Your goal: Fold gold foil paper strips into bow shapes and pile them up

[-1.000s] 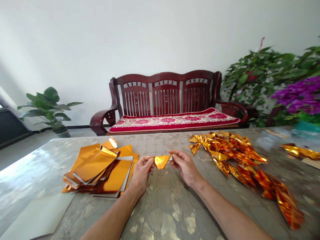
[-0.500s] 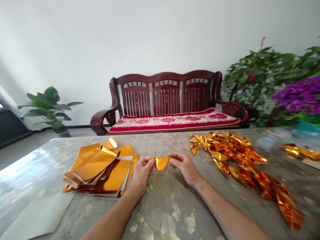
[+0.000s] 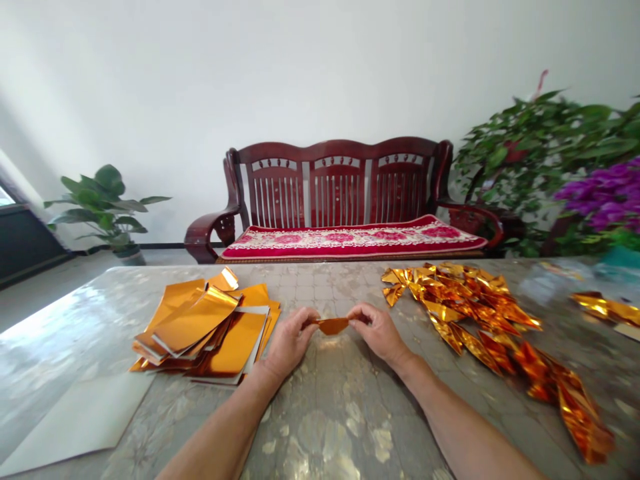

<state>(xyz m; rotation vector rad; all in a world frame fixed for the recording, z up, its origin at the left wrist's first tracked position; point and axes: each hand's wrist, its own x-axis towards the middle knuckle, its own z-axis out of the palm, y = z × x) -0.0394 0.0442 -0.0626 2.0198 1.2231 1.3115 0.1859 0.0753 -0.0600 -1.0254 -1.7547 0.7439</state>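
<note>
The **left hand** (image 3: 293, 343) and **right hand** (image 3: 380, 333) meet near the middle of a **mottled, glossy table top** (image 3: 325, 427), fingers curled inward and thumbs and fingertips closed on the two ends of a **small folded piece of gold foil** (image 3: 333, 325). The piece spans the narrow gap between the hands, a slim, dull copper-gold band with its ends hidden in the fingers.

A **stack of flat foil sheets** (image 3: 210, 333) lies just beside the left hand, and a **long pile of creased foil pieces** (image 3: 460, 300) lies near the right hand. Mottled table surface runs from the hands to the near edge. The far table edge lies well ahead, with a **red-cushioned wooden bench** (image 3: 340, 193) beyond it.
</note>
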